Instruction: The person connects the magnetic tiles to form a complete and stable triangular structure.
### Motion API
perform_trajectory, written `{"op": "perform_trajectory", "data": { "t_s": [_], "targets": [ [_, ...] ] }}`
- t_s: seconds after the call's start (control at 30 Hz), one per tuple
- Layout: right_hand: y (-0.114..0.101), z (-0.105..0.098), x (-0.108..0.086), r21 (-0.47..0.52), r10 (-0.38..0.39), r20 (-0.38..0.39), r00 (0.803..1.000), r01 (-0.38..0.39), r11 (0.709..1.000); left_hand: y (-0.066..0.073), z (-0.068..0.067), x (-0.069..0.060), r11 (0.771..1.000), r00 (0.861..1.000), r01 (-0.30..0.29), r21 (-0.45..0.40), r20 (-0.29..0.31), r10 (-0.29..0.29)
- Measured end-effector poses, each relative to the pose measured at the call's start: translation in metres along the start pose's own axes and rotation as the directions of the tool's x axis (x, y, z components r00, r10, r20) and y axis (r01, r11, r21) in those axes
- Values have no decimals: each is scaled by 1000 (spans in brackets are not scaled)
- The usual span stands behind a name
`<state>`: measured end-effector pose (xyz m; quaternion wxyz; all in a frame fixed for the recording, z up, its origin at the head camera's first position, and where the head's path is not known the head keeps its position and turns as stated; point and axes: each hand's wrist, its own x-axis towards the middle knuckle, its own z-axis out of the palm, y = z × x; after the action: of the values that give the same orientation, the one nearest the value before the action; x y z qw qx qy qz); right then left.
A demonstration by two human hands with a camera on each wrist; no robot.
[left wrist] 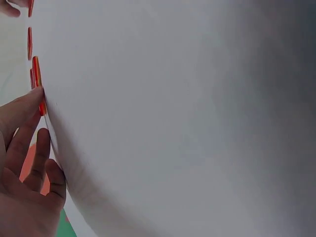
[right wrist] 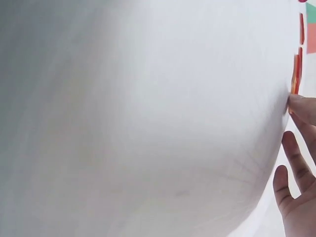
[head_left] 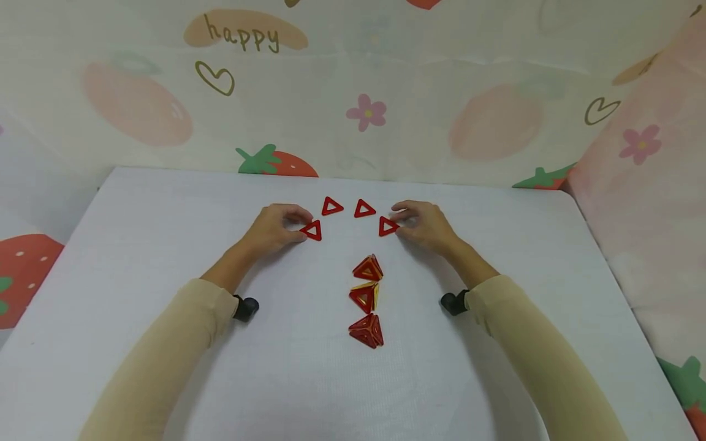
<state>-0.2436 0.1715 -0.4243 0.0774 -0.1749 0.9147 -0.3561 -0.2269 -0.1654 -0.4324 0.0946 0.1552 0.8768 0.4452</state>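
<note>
My left hand (head_left: 278, 229) pinches a flat red triangle frame (head_left: 319, 231) by its left corner, between thumb and forefinger. In the left wrist view this triangle (left wrist: 36, 69) appears edge-on at the fingertips. My right hand (head_left: 425, 226) pinches another red triangle (head_left: 381, 227) at its right-hand corner; the right wrist view shows that piece (right wrist: 295, 74) edge-on too. Between and beyond the hands, two more red triangles, a left one (head_left: 325, 207) and a right one (head_left: 365, 215), lie flat on the table. The four-piece row forms a loose arc, with gaps between pieces.
Nearer the body, three small red pyramids stand in a line on the white table (head_left: 165, 245): a far one (head_left: 364, 271), a middle one (head_left: 360, 301) and a near one (head_left: 365, 332). A strawberry-patterned cloth (head_left: 331, 79) hangs behind the table's far edge.
</note>
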Motion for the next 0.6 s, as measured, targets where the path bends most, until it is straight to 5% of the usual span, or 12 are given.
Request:
{"op": "perform_trajectory", "data": {
  "t_s": [0.6],
  "targets": [
    [-5,8,2,3,-56,15,998,56,998,14,20,10,1000,1000,-5,-3,6,5]
  ]
}}
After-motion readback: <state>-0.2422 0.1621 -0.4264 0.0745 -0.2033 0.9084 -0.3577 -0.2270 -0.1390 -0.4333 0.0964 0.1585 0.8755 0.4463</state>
